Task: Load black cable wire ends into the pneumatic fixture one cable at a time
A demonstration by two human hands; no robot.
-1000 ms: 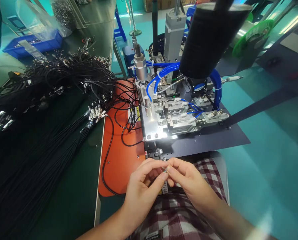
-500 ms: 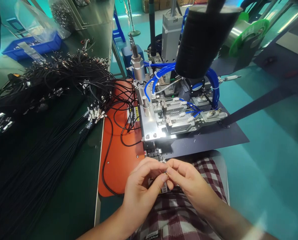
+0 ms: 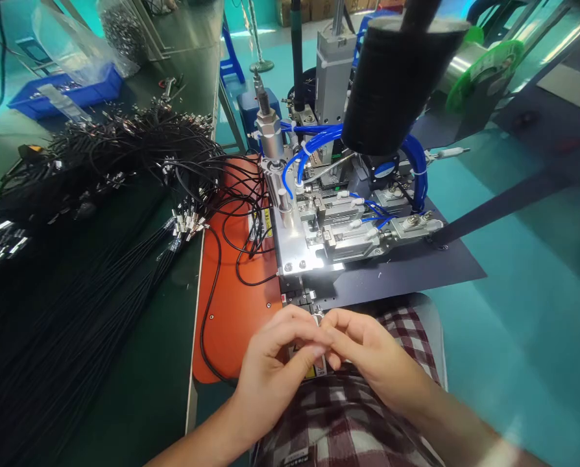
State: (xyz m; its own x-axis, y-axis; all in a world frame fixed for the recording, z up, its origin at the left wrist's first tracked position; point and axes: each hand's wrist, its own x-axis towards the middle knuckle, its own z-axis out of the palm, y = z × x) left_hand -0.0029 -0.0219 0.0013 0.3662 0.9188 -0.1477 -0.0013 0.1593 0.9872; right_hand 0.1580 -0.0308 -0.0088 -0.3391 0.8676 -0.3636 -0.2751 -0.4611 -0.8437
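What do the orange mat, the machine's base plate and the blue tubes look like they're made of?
Orange mat: probably silicone or rubber, matte and flat.
Base plate: bare metal, likely aluminium, with bright glare and screw heads.
Blue tubes: flexible plastic, glossy and bent in smooth curves.

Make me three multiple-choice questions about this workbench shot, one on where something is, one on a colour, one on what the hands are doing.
1. Where does the pile of black cables lie?
A. left of the machine
B. right of the machine
C. on the person's lap

2. What colour is the mat beside the machine?
A. yellow
B. white
C. orange

3. How are the left hand and right hand placed?
A. spread far apart
B. fingertips together on a small metal part
C. both flat on the green bench

Answers: 1 A, the cables cover the bench on the left. 2 C, the mat shows orange under the looping wires. 3 B, the fingertips meet just below the machine.
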